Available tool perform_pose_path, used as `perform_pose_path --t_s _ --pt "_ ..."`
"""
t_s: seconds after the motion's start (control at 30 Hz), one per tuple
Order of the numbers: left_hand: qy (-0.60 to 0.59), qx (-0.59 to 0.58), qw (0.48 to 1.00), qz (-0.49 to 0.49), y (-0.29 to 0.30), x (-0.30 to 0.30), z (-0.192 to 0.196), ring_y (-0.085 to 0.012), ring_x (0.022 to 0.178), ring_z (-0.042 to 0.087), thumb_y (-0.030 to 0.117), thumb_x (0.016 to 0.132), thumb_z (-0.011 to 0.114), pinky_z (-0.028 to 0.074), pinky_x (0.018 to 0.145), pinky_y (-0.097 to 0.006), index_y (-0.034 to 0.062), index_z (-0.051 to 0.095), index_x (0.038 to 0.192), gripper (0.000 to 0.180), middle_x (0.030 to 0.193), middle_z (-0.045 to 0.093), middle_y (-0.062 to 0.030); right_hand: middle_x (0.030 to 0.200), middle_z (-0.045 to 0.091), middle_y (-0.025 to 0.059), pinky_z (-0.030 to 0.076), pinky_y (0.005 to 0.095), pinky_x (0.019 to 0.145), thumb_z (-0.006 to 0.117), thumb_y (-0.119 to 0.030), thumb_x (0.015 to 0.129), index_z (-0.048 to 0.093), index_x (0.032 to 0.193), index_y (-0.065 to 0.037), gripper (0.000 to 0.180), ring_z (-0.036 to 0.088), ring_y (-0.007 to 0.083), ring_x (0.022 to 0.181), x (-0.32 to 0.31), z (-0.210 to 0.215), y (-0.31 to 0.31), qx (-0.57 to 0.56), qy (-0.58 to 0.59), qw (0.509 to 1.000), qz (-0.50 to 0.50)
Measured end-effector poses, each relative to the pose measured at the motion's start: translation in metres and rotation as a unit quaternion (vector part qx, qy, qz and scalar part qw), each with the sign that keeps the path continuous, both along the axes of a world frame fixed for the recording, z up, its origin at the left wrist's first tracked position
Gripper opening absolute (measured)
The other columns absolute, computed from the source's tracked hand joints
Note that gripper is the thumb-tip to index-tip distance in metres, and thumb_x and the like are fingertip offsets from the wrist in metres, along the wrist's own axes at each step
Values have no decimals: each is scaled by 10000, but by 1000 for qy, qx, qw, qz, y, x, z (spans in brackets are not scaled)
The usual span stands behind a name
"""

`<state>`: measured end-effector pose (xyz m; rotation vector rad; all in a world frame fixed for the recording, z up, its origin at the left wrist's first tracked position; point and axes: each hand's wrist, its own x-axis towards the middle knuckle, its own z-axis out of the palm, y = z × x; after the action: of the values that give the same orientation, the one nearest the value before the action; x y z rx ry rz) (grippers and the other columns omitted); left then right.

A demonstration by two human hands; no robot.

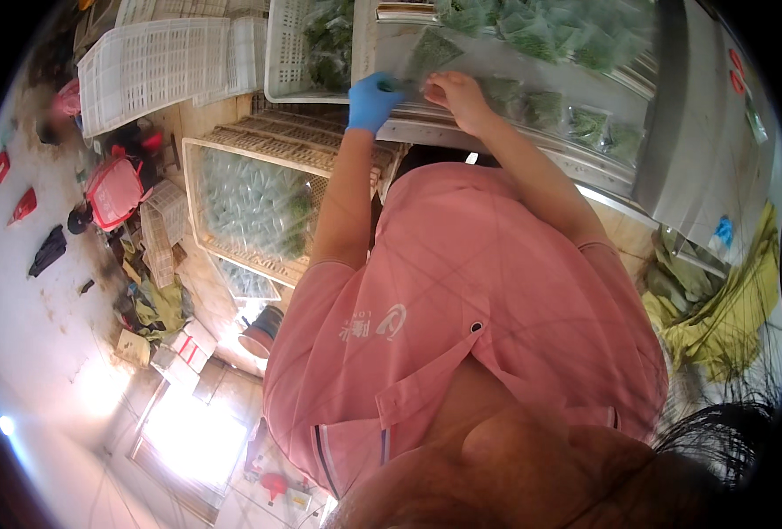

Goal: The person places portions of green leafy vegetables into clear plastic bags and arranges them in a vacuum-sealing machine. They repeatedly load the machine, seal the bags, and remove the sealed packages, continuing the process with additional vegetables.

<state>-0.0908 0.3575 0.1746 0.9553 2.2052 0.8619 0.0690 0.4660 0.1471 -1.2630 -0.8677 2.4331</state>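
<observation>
Fingers of your gloved left hand (373, 100) and bare right hand (455, 95) pinch the bag of greens (430, 55), steadying it flat on the steel table (496, 132)

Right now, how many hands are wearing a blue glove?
1. The left hand wears the blue glove; the right hand is bare. Both are on one clear bag of greens.

Little free room near the blue-gloved left hand (371, 101) and the bare right hand (458, 97), both on one clear bag of greens (430, 55). At 12 o'clock, blocked by a heap of bagged greens (549, 31). At 3 o'clock, more small bags (585, 123) lined up on the metal table (717, 159). At 10 o'clock, a white crate wall (281, 53) close beside the glove. Open gap only at 6 o'clock, above the crate of packed bags (250, 207).
</observation>
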Motion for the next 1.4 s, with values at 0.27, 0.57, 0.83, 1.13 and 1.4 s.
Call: perform_pose_path --t_s 0.27,0.57,0.83,1.13,1.4 --pt "-53 44 997 42 -19 -19 34 -134 694 641 64 744 734 515 689 -280 15 712 887 153 784 702 -84 1209 487 259 404 519 1078 517 -103 904 516 794 31 173 488 441 1214 -4 57 18 -271 217 929 -126" --pt "59 250 966 13 19 31 106 -188 832 648 24 776 712 518 752 -304 45 693 946 173 958 686 -89 1223 440 343 415 592 1046 498 -74 875 467 791 29 137 448 490 1231 6 55 16 -322 182 914 -170" --pt "85 222 971 25 25 32 93 -261 820 668 33 795 692 531 727 -329 53 690 962 168 938 691 -116 1114 488 306 429 575 1042 524 -93 856 491 777 47 165 500 464 1168 3 53 14 -307 182 922 -153" --pt "140 -164 973 -80 9 -5 26 -347 870 675 291 791 704 539 767 -408 69 721 942 268 907 710 -146 1182 548 362 412 533 1070 489 -102 866 511 742 24 178 532 444 1160 5 84 25 -280 169 933 -149" --pt "165 -275 929 -186 25 -13 -20 -357 904 668 280 789 679 536 797 -426 89 730 949 254 944 703 -166 1203 521 356 425 545 1056 483 -101 866 501 802 58 173 523 457 1164 15 105 42 -229 162 946 -164"
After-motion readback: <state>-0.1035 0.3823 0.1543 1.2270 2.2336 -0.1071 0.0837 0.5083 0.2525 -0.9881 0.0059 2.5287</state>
